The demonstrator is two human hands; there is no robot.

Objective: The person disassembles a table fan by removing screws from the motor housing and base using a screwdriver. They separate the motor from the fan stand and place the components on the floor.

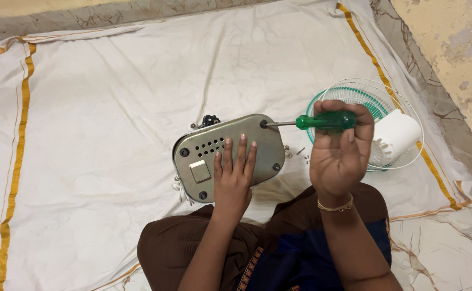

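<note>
A grey metal base plate [263,144] of a small appliance lies on a white cloth, with vent holes, a square patch and dark screws at its corners. My left hand [234,175] rests flat on the plate, fingers apart, pressing it down. My right hand [339,152] is wrapped around the green handle of a screwdriver [322,120]. The screwdriver's shaft points left and its tip sits in the screw at the plate's upper right corner.
A white wire fan guard [408,116] with a white cylindrical part inside lies to the right, behind my right hand. Small loose screws [301,152] lie beside the plate. The white cloth [112,134] with gold borders covers the floor. My knees are at the bottom.
</note>
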